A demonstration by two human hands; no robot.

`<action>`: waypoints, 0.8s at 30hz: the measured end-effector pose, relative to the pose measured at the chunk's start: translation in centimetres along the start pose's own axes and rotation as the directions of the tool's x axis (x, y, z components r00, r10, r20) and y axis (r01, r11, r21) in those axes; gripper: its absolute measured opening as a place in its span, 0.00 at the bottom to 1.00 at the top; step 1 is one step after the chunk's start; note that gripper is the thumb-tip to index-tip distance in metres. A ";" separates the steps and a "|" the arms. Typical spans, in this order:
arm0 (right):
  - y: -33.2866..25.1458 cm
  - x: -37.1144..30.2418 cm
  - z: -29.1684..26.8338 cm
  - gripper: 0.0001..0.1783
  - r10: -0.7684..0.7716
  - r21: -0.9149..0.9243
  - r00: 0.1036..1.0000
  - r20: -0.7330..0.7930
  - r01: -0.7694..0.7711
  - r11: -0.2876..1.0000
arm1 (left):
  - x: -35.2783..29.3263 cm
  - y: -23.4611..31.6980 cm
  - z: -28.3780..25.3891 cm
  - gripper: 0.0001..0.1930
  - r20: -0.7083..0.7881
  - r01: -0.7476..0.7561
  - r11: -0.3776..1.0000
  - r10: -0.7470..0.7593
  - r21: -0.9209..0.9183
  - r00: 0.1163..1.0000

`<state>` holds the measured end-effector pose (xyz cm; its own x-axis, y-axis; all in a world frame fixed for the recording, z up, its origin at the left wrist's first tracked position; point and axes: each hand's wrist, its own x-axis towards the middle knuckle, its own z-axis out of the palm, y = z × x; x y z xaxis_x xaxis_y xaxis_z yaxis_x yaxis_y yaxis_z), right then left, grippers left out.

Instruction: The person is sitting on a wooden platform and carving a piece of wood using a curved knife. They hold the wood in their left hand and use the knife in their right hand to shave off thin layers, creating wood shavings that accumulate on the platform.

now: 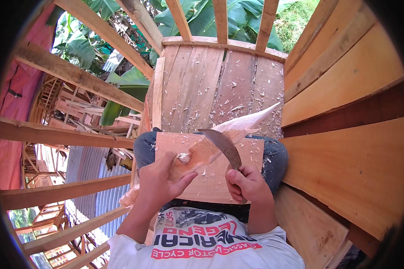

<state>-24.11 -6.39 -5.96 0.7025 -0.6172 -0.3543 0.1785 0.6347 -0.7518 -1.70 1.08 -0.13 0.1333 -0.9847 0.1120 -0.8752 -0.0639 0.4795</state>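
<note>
A long carved piece of wood (202, 150) lies slantwise over a flat board (215, 184) on my lap. Its pale, tapered end points to the far right, and a rough reddish end shows past my left forearm. My left hand (164, 179) is closed around its near part, thumb and fingers on either side, beside a small whitish lump. In my right hand (249, 183) I grip a curved knife (226, 145), its handle mostly hidden by the fingers. The dark blade crosses over the middle of the wood; whether its edge touches cannot be seen. Thin slivers stand up near the blade.
Pale shavings are scattered over the plank floor (202, 85) ahead and on my dark trousers (276, 163). Wooden rails (67, 136) stand at the left, with corrugated metal sheets (92, 170) beyond. Wide planks (345, 157) form a wall close by my right arm.
</note>
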 end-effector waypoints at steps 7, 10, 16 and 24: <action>-0.5 0.4 -0.5 0.23 -0.098 -0.078 0.988 -0.116 0.090 0.993 | 0.0 0.0 -0.1 0.25 0.016 0.008 1.000 -0.008 -0.015 1.000; -0.5 0.4 -0.2 0.22 -0.312 -0.178 0.859 -0.405 0.261 0.949 | 0.1 0.5 -0.2 0.25 0.016 0.015 0.999 -0.014 -0.031 1.000; -0.6 -0.3 -2.4 0.19 -0.315 -0.069 0.889 -0.333 0.310 0.948 | 0.0 -0.1 0.0 0.25 -0.024 0.064 0.998 -0.065 -0.017 0.998; 0.2 0.2 -0.2 0.21 -0.143 0.031 0.972 -0.184 0.151 0.988 | 0.4 0.8 -0.3 0.25 -0.003 0.047 0.998 -0.048 -0.033 0.999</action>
<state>-24.04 -6.49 -6.30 0.5310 -0.7765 -0.3391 0.3038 0.5481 -0.7793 -2.19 0.72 0.59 0.1762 -0.9801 0.0918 -0.8520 -0.1051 0.5129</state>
